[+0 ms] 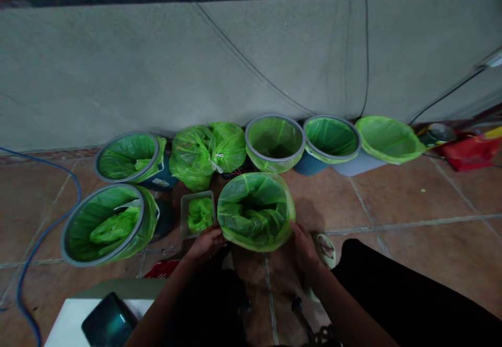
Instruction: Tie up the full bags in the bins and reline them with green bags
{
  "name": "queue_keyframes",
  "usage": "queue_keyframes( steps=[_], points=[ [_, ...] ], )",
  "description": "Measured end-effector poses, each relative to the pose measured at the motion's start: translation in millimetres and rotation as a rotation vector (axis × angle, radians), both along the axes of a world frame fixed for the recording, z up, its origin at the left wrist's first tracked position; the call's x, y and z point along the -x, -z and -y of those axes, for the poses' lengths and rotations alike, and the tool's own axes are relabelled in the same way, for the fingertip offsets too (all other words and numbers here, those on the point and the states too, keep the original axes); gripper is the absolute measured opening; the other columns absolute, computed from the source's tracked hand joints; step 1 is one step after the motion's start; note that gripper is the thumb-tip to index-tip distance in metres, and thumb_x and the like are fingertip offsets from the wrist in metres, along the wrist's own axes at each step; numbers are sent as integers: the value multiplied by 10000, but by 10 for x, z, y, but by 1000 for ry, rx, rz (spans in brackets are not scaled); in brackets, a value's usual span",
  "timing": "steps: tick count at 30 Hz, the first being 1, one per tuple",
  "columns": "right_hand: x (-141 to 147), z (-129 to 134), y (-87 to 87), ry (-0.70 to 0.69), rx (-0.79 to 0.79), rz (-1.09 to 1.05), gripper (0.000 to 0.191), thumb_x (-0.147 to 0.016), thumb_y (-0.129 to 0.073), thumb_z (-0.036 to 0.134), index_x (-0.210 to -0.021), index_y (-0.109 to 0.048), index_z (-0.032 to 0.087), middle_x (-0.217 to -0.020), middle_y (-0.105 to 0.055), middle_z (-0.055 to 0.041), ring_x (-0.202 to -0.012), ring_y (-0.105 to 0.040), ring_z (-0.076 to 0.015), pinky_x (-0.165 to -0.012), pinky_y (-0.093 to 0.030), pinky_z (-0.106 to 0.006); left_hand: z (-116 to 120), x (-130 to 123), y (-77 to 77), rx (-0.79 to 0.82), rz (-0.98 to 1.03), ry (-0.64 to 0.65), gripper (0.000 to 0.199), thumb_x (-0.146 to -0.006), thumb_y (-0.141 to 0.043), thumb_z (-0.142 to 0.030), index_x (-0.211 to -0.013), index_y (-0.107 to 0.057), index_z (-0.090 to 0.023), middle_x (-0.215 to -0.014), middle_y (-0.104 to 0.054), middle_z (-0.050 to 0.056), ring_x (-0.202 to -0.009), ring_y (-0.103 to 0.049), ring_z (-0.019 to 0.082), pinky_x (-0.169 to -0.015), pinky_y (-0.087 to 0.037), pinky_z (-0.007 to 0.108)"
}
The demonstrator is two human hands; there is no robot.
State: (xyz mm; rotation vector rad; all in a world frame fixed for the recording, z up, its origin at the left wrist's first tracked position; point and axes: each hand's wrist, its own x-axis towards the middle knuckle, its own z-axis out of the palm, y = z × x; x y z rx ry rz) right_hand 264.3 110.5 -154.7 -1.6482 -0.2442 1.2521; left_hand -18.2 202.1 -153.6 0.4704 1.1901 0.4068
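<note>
A green bin liner (pixel 257 239) hangs over the rim of a round bin between my knees, its mouth wide and its folds sagging inside. The bin's own body is hidden under the plastic. At the liner's left edge my left hand (pixel 207 243) pinches the plastic with fingers closed. On the opposite edge my right hand (pixel 305 245) grips it as well, the fingertips partly hidden. Just left of my left hand stands a small clear container (pixel 183 216) with a crumpled green bag (pixel 200 215) in it.
Along the wall (pixel 157 75) stand several lined bins, including a grey-rimmed bin (pixel 274 118) and a white bin (pixel 358 164). Tied green bags (pixel 192 156) sit among them. Two lined bins, one a front bin (pixel 68 232), are at left. A blue cable (pixel 50 226) crosses the tiles. A red object (pixel 470 150) lies right.
</note>
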Motion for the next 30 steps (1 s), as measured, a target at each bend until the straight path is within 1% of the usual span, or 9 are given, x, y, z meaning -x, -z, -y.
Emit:
queue_keyframes(
  steps=[5,8,12,17,19,22,26,29,30],
  points=[
    [70,114,18,24,40,-92,507,-672,-759,502,-1077,-666,212,-1043,-732,-84,-896,-702,-276,-707,-589,-374,39,20,-54,22,38,26,413,-661,-752,-252,-1046,-625,-174,-936,-720,66,-780,-682,164,-752,-530,293],
    [92,139,-23,51,18,-184,512,-619,-819,436,-1046,-664,202,-1021,-731,-69,-885,-697,-252,-733,-584,-361,50,11,-30,-38,18,27,385,-609,-774,-238,-963,-643,-161,-831,-715,42,-710,-665,148,-729,-523,284],
    [90,198,-50,59,-5,-251,460,-582,-850,364,-975,-685,192,-926,-736,-41,-832,-690,-210,-768,-567,-330,62,-10,50,-124,-34,51,269,-585,-751,-248,-812,-638,-158,-652,-648,-9,-589,-588,113,-613,-465,243],
    [58,269,57,44,7,-279,400,-532,-850,283,-897,-710,202,-883,-738,-27,-835,-684,-206,-784,-558,-322,61,-32,142,-273,-109,152,194,-555,-711,-243,-682,-590,-159,-533,-540,-50,-498,-464,80,-511,-343,217],
    [48,262,108,65,18,-253,371,-522,-845,278,-859,-708,206,-843,-734,-15,-803,-681,-202,-762,-558,-319,39,-45,163,-310,-139,140,206,-552,-704,-263,-686,-580,-167,-541,-533,-53,-502,-455,84,-518,-346,223],
    [39,215,153,38,30,-203,326,-531,-825,286,-822,-703,205,-822,-735,-11,-791,-683,-209,-775,-554,-331,-24,-78,152,-375,-236,130,253,-550,-736,-290,-724,-597,-171,-623,-596,-23,-563,-513,111,-571,-410,245],
    [31,154,182,25,45,-198,268,-547,-792,307,-775,-695,205,-773,-734,-20,-762,-687,-225,-783,-555,-360,-95,-152,71,-418,-313,164,175,-632,-745,-261,-724,-621,-179,-673,-643,7,-625,-577,143,-646,-475,259],
    [7,137,199,97,43,-204,273,-525,-791,286,-767,-693,205,-742,-725,-16,-733,-685,-217,-748,-564,-348,-92,-159,-6,-382,-504,243,29,-739,-655,-174,-727,-630,-183,-620,-645,6,-609,-606,159,-612,-478,236],
    [-9,133,201,132,41,-202,277,-524,-790,279,-774,-694,207,-739,-724,-14,-723,-684,-213,-732,-565,-341,-91,-138,-41,-368,-575,269,53,-769,-612,-151,-732,-633,-183,-581,-633,4,-584,-609,169,-579,-473,233]
  ],
)
